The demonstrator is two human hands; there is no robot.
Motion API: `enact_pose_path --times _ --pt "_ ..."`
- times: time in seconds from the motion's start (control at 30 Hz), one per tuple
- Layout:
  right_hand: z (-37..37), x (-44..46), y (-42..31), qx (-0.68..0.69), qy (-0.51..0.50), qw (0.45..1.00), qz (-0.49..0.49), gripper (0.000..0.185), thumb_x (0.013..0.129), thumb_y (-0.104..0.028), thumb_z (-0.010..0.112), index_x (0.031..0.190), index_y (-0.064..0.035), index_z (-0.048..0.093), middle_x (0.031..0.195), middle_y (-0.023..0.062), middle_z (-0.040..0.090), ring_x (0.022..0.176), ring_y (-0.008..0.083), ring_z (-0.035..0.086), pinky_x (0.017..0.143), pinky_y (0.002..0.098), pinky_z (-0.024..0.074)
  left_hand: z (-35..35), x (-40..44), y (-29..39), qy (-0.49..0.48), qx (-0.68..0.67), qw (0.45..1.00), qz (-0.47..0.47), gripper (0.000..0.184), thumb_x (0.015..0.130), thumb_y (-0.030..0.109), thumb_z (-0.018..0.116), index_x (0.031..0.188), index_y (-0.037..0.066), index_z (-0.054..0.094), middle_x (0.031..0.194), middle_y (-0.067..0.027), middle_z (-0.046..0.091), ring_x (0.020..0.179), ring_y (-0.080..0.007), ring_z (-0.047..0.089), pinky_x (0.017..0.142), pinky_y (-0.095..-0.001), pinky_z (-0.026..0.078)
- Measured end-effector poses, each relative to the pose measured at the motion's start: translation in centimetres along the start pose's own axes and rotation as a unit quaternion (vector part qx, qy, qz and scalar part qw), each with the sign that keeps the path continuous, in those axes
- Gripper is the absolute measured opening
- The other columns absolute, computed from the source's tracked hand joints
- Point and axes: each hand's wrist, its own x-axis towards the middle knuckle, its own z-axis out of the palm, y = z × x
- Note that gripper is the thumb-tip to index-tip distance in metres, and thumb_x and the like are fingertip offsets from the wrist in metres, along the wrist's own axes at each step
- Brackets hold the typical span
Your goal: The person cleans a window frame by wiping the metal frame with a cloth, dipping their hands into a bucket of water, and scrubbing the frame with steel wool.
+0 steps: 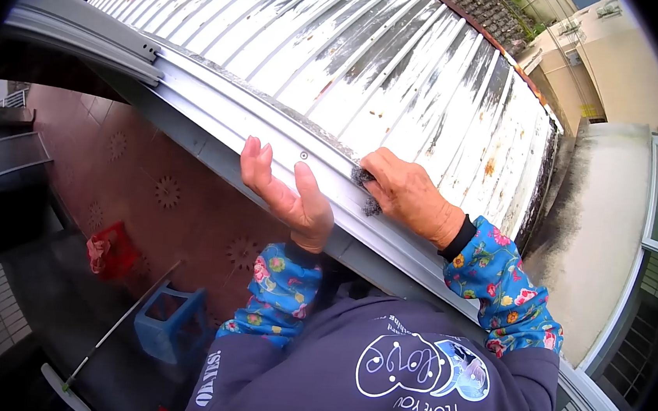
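My right hand (412,197) is closed around a dark, fuzzy scouring pad (370,204), which sticks out beside the fingers and rests against the white metal window track (227,114). To the left, my left hand (290,198) is raised over the same track with its palm turned up and fingers apart, holding nothing. A small round screw (303,155) shows in the track between the two hands. Blue flowered sleeve covers are on both forearms.
Beyond the track lies a corrugated metal roof (357,59) with dark stains. Below on the left are a tiled floor (153,159), a blue stool (170,325), a red bag (113,253) and a long-handled mop (114,331). A wall (594,221) and window stand at right.
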Motion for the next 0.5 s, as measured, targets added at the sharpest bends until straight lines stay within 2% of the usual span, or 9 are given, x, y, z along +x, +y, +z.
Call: enact_pose_path --times 0.1,0.13,0.23,0.3,0.4,0.5 --pt "0.2 0.9 -0.1 -0.044 -0.014 0.998 -0.041 0.02 0.078 0.0 0.062 0.094 -0.0048 0.051 0.084 0.0132 0.054 0.072 0.0322 0.06 0.061 0.0381 0.0496 -0.3 -0.2 0.1 -0.019 0.017 1.0 -0.006 0.046 0.089 0.001 0.045 0.134 0.0 0.036 0.142 -0.0201 0.029 0.135 -0.0307 0.031 0.115 -0.0474 0.02" --pt "0.6 1.5 0.1 -0.071 -0.016 0.995 -0.066 0.023 0.076 -0.005 0.062 0.097 -0.005 0.053 0.084 0.0114 0.054 0.076 0.0298 0.063 0.061 0.0383 0.0513 -0.4 -0.1 0.3 -0.022 0.021 1.0 -0.009 0.045 0.09 0.002 0.045 0.134 0.0 0.036 0.142 -0.0201 0.03 0.135 -0.0299 0.031 0.115 -0.0471 0.02" --pt "2.0 5.1 -0.8 -0.042 0.045 0.992 -0.107 0.013 0.079 -0.001 0.059 0.09 -0.004 0.051 0.081 0.0118 0.054 0.072 0.0313 0.061 0.061 0.0376 0.0503 -0.2 -0.2 0.3 -0.011 0.002 1.0 -0.014 0.044 0.09 0.002 0.045 0.133 0.0 0.036 0.142 -0.02 0.03 0.134 -0.0297 0.031 0.114 -0.0467 0.02" --pt "3.8 7.9 -0.6 -0.054 0.087 0.987 -0.125 0.013 0.081 -0.006 0.059 0.091 -0.0044 0.051 0.082 0.0125 0.055 0.074 0.0317 0.062 0.062 0.0382 0.0507 -0.5 -0.1 -0.1 -0.01 0.013 1.0 -0.001 0.044 0.091 0.004 0.045 0.134 -0.001 0.035 0.142 -0.0194 0.03 0.134 -0.0301 0.031 0.114 -0.0458 0.021" --pt "3.6 7.6 -0.5 -0.04 0.049 0.996 -0.057 0.012 0.084 -0.01 0.058 0.093 -0.0053 0.052 0.085 0.0133 0.056 0.077 0.0324 0.062 0.064 0.0389 0.0511 0.1 0.3 0.5 -0.003 0.032 0.999 -0.002 0.046 0.091 0.006 0.046 0.135 -0.003 0.035 0.142 -0.0193 0.032 0.132 -0.0295 0.034 0.111 -0.044 0.025" --pt "1.8 3.6 -0.3 -0.079 0.012 0.996 -0.049 0.012 0.086 -0.012 0.057 0.095 -0.0063 0.052 0.087 0.013 0.056 0.078 0.0329 0.062 0.065 0.0398 0.0515 -0.1 0.3 -0.5 -0.008 0.067 0.997 0.027 0.048 0.089 0.005 0.047 0.136 -0.003 0.035 0.141 -0.0199 0.033 0.129 -0.0302 0.038 0.108 -0.0446 0.029"
